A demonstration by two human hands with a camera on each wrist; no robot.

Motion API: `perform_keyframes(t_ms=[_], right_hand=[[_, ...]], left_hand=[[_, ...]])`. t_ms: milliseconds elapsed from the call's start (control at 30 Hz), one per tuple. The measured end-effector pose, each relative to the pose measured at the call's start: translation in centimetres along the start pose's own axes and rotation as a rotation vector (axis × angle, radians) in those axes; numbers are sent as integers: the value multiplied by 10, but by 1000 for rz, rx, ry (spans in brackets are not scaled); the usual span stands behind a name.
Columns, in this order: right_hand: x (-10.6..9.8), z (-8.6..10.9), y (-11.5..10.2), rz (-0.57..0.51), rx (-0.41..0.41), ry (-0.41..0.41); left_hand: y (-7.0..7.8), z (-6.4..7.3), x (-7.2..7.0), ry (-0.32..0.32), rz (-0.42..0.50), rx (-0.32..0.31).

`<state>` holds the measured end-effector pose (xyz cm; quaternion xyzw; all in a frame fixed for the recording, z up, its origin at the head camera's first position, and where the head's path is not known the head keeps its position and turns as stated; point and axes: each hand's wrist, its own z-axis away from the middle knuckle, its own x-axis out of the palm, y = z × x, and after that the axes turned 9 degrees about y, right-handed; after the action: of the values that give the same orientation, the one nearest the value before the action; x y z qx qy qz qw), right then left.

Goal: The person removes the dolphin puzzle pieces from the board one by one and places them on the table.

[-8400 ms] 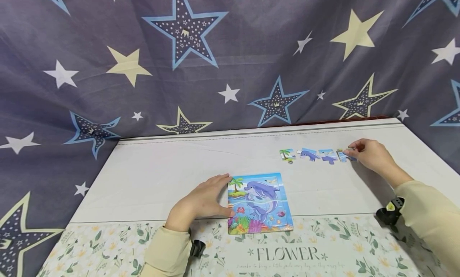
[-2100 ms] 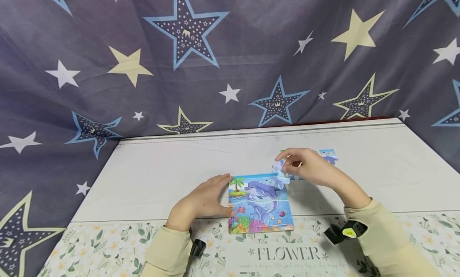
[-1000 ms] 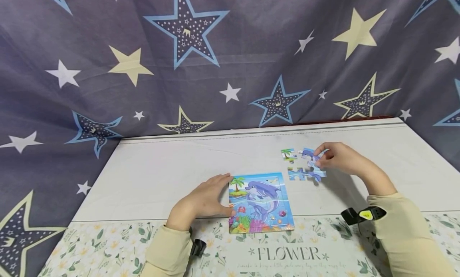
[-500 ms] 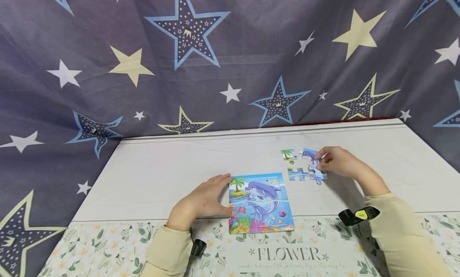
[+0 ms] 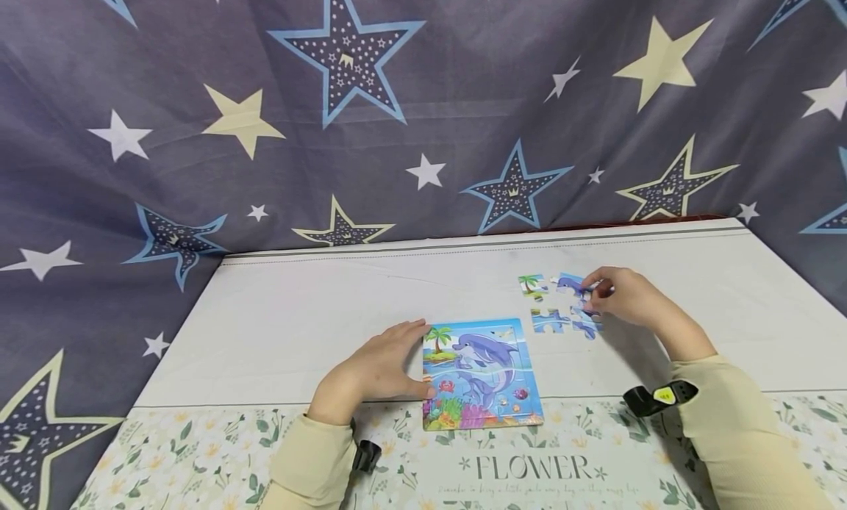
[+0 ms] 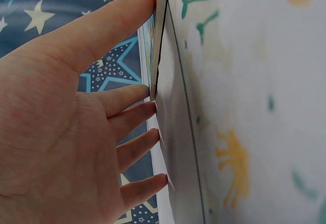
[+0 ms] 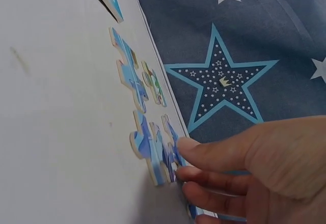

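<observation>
A square dolphin puzzle board [image 5: 473, 374] lies flat before me in the head view. Along its left edge rests my left hand [image 5: 370, 367], thumb and fingers extended and spread; the left wrist view shows the fingertips at the board's side. My right hand [image 5: 625, 297] pinches a blue-purple puzzle piece [image 7: 162, 150] between thumb and fingers, partly hidden behind the fingertips. Around it lie a palm-tree piece [image 5: 530, 284], a dolphin-head piece [image 5: 567, 284], a blue wavy piece [image 5: 548, 321] and another blue piece [image 5: 586, 326], close together on the white surface.
The white table covering [image 5: 317, 311] carries a floral strip [image 5: 212, 451] with the word FLOWER along the front. A dark curtain [image 5: 397, 150] printed with stars hangs right behind the table's back edge. Both wrists wear black camera straps.
Pieces that lay in a row now form a cluster. My right hand has gone from the row's right end, over the board's top corner, back to the cluster. The left hand has stayed put.
</observation>
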<state>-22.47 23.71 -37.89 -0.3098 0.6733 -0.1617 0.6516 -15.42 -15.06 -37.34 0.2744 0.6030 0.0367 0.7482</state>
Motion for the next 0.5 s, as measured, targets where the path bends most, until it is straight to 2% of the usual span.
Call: perform_keyframes(t_ms=[300, 500], right_hand=[[1, 0, -14, -27, -67, 28], [4, 2, -29, -69, -106, 13]], left_hand=[[-1, 0, 1, -1, 0, 3], [-1, -1, 1, 1, 1, 4]])
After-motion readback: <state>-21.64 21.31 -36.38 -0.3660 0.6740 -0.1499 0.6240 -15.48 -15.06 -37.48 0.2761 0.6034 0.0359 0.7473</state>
